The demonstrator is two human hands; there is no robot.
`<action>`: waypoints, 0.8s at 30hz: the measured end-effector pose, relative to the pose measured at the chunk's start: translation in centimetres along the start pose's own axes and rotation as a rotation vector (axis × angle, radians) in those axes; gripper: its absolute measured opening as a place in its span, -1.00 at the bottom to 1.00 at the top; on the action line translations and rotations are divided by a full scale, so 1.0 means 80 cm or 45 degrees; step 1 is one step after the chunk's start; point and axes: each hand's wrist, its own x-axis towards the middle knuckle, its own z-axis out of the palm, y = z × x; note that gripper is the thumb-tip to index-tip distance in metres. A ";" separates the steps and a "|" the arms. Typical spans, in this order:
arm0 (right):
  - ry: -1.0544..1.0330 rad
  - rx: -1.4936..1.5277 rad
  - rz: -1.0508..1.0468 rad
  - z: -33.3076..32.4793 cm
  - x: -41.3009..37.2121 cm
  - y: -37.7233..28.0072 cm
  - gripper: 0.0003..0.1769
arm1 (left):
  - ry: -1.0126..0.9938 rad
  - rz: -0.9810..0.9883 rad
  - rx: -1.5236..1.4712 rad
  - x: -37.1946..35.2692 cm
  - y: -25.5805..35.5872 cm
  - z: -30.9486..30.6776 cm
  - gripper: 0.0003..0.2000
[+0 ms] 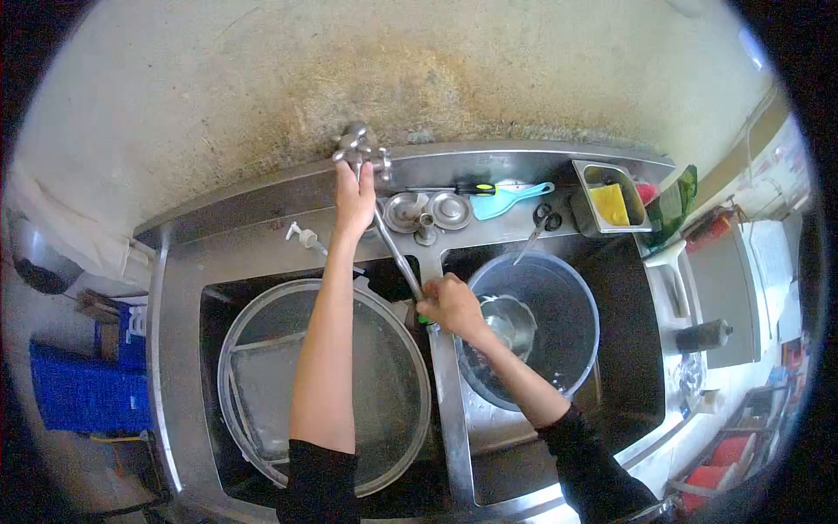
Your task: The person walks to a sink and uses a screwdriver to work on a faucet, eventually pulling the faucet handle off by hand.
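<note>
One tap [387, 229] stands behind the sink [451, 419]: left hand [353, 206] at its handles [384, 164], finger grip unclear; right hand [454, 307] curled closed around its spout [403, 262]. One basin [384, 375] and one bucket [567, 323] crowd the sink.

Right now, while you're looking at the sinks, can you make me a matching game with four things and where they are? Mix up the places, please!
Things
1. Yellow sponge
2. Round bucket
3. Light-blue spatula
4. Left hand

Places
A. In the right sink basin
B. At the tap, close to the wall
C. Lying on the metal ledge behind the sinks
D. Inside the small metal container

Right pairs: 1-D, 2-A, 3-C, 4-B
</note>
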 end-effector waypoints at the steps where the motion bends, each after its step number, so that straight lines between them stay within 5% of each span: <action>1: -0.003 -0.002 -0.007 -0.006 0.003 0.000 -0.65 | 0.016 0.001 0.024 0.000 0.002 -0.001 -0.63; 3: -0.226 -0.043 0.063 -0.019 0.005 0.004 -0.67 | -0.035 -0.071 -0.044 0.000 0.002 -0.002 -0.60; 6: 0.138 0.084 -0.127 -0.044 0.038 0.003 -0.60 | 0.009 -0.046 -0.145 -0.001 0.004 0.002 -0.58; 10: 0.619 0.316 -0.862 -0.106 0.125 -0.071 -0.53 | 0.034 -0.039 -0.059 -0.002 0.012 0.000 -0.65; 13: 0.652 0.197 -1.079 -0.102 0.180 -0.089 -0.55 | 0.064 0.077 -0.143 -0.002 0.006 0.005 -0.67; 15: 0.290 0.265 -1.077 -0.095 0.201 -0.086 -0.61 | 0.027 -0.022 -0.226 0.001 0.003 0.006 -0.67; 16: 0.378 0.081 -1.231 -0.097 0.207 -0.086 -0.72 | 0.028 0.008 -0.209 0.001 0.004 0.005 -0.68; 19: 0.233 0.294 -0.859 -0.092 0.209 -0.079 -0.78 | 0.024 0.091 -0.146 -0.001 0.010 0.001 -0.68; 21: 0.287 0.400 -0.974 -0.079 0.209 -0.074 -0.77 | -0.044 -0.170 -0.125 -0.004 0.024 -0.002 -0.66; 23: 0.356 0.940 -0.828 -0.063 0.212 -0.066 -0.77 | 0.001 -0.039 -0.218 0.000 0.009 0.003 -0.67; 24: 0.440 0.805 -0.825 -0.058 0.228 -0.059 -0.70 | 0.045 0.020 -0.194 0.003 0.002 0.006 -0.67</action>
